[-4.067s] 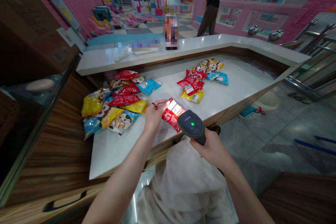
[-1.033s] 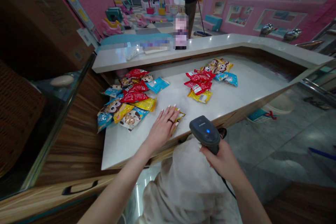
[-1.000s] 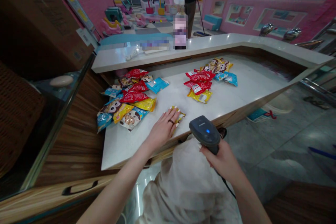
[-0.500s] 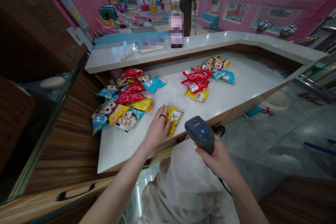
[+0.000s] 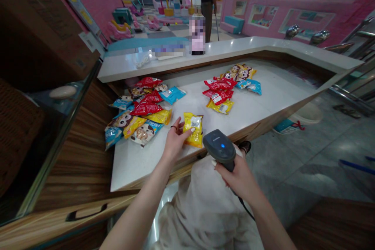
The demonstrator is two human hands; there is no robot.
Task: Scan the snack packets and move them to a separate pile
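My left hand [image 5: 175,137] has its thumb across the front of a yellow snack bag [image 5: 197,137] and its other fingers at the bag's left edge. A white barcode label shows on the bag, at the counter's near edge. In my right hand [image 5: 240,176] is a dark grey barcode scanner [image 5: 218,145] with a blue light lit on top. The scanner's head is close to the bag's lower right and hangs above my lap. Its black cable runs down below my wrist.
A pile of red, blue and yellow snack bags [image 5: 146,108] lies on the left of the white counter [image 5: 252,115]. Another group of bags [image 5: 218,95] lies farther right. A raised ledge [image 5: 234,47] runs behind. A person [image 5: 207,0] stands beyond it; a bucket [image 5: 304,117] is at right.
The yellow bag has turned more upright, its barcode label now facing up more squarely. My left hand has shifted to the bag's left side. The scanner has moved slightly left.
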